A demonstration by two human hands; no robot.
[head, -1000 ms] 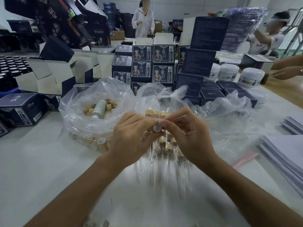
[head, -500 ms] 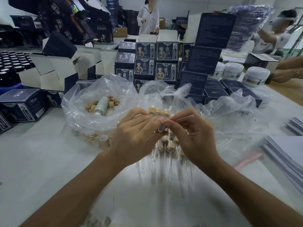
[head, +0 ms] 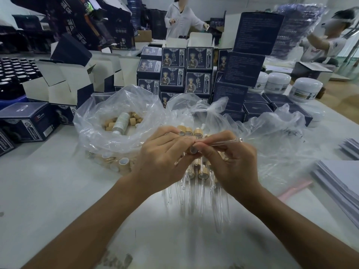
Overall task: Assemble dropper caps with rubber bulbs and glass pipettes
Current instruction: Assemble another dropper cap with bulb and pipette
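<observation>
Fingertips (head: 191,141) of both hands meet over one small dropper cap (head: 193,149): the left hand (head: 163,158) curls round the cap and steadies it, while the right hand (head: 231,162) pinches a glass pipette (head: 226,143) near its inner end, the tube running up and away to the right. The pipette's end is hidden behind the fingertips, so how far it sits in the cap cannot be told. To seat it well, I judge the tube should be kept in line with the cap's opening and pushed straight, gripped close to the cap so the thin glass does not bend or snap. Just below the hands lie finished droppers (head: 196,183) in a row on the white table (head: 48,191). Beyond the left knuckles, a clear plastic bag (head: 108,117) holds loose bamboo-coloured caps (head: 134,118).
</observation>
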